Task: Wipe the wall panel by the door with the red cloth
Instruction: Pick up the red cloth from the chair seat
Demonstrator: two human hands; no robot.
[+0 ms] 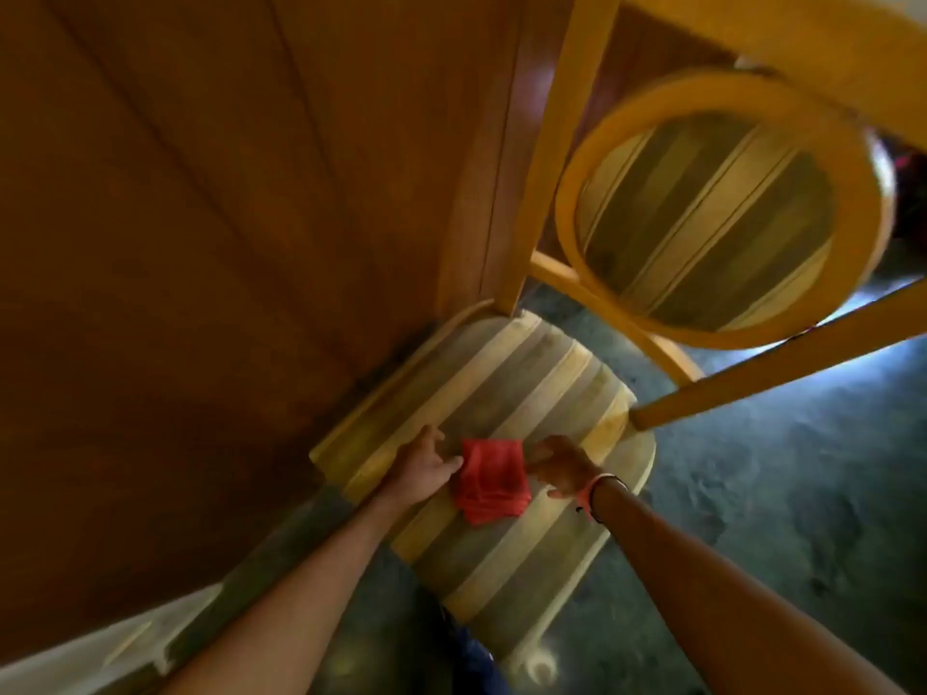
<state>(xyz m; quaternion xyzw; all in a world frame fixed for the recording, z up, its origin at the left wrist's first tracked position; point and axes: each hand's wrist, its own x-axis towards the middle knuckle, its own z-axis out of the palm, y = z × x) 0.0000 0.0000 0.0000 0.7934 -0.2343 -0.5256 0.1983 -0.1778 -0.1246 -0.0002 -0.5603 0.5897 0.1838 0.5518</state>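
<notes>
A folded red cloth (490, 481) lies on the striped seat of a yellow wooden chair (526, 383). My left hand (424, 464) touches the cloth's left edge with its fingers apart. My right hand (562, 466), with a pink band on the wrist, pinches the cloth's upper right corner. The brown wooden wall panel (200, 243) fills the left of the view, with the chair standing close against it.
The chair's back with a round striped inset (712, 213) rises at the upper right. A dark mottled floor (777, 494) spreads to the right. A pale ledge or skirting (100, 644) runs along the wall's base at the lower left.
</notes>
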